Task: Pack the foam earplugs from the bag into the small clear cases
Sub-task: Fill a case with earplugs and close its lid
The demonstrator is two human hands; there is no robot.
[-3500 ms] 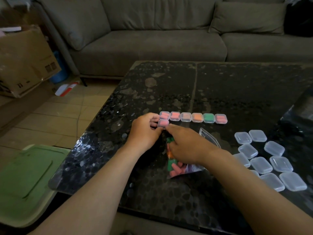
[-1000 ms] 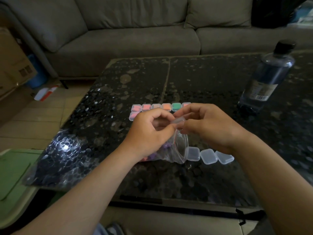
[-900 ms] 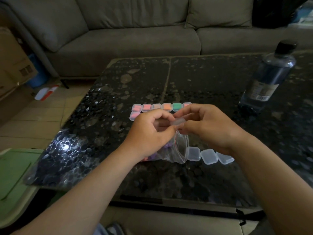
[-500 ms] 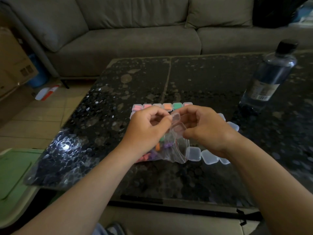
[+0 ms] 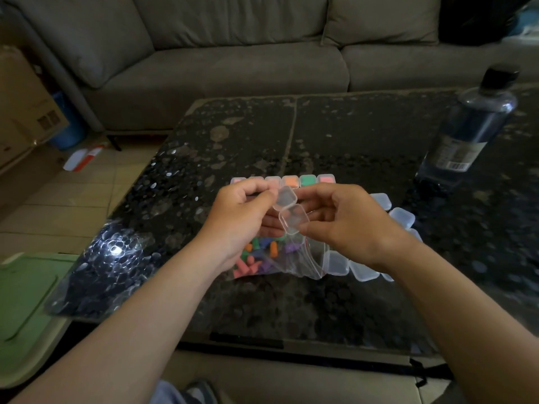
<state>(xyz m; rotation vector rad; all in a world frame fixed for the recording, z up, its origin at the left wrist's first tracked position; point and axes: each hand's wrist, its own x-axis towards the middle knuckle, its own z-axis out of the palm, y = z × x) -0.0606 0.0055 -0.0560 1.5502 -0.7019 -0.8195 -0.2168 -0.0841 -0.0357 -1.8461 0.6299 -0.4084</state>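
Grey sofa (image 5: 233, 68) behind; dark glass table (image 5: 350, 135) in front of you, a water bottle (image 5: 466, 132) standing at its far right. Your left hand (image 5: 239, 220) pinches the raised lid of one clear case (image 5: 294, 220) and your right hand (image 5: 347, 223) grips its base between thumb and fingers, so the case is hinged open and held above the bag. The zip bag (image 5: 294, 263) lies flat on the table just beneath your hands, mouth towards the right. A row of filled cases (image 5: 307, 180) sits beyond your knuckles; the empty cases (image 5: 335, 263) curve round by your right wrist. Loose earplugs (image 5: 256, 255), mixed colours, are inside the bag. Likely step: loading this case. Keep the base level in your right hand, free the left to fetch a pair, and seat the plugs fully below the rim before you snap the lid.
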